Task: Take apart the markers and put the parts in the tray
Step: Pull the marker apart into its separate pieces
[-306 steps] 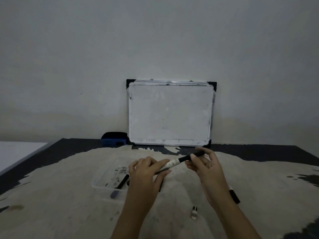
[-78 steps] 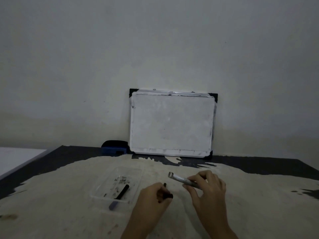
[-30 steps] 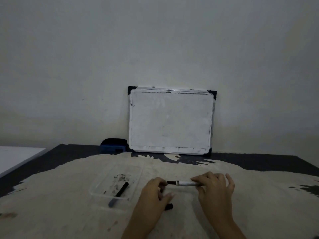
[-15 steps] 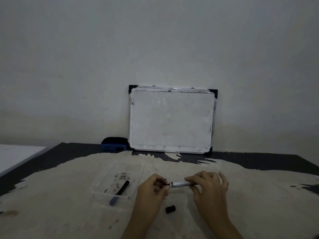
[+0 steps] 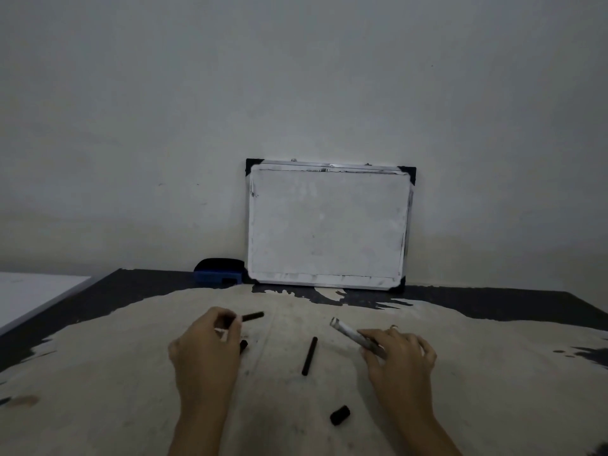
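Note:
My left hand (image 5: 209, 348) hovers over the clear tray (image 5: 260, 363) and pinches a thin black marker part (image 5: 252, 316) that sticks out to the right. My right hand (image 5: 399, 360) grips the white marker barrel (image 5: 350, 334), its open end pointing up and left. A black rod (image 5: 309, 356) lies on the table between my hands, just right of the tray. A short black cap (image 5: 340, 415) sits nearer to me. The end of another dark part (image 5: 243, 345) shows in the tray beside my left hand, which hides most of the tray.
A small whiteboard (image 5: 329, 225) leans on the wall at the back of the table. A blue eraser (image 5: 217, 274) sits to its left. The worn table top (image 5: 493, 373) is pale with dark edges. A white surface (image 5: 29, 294) adjoins at far left.
My hands have drawn apart. The left has gone left over the tray with a black part, the right has gone right with the barrel. A black rod now lies between them.

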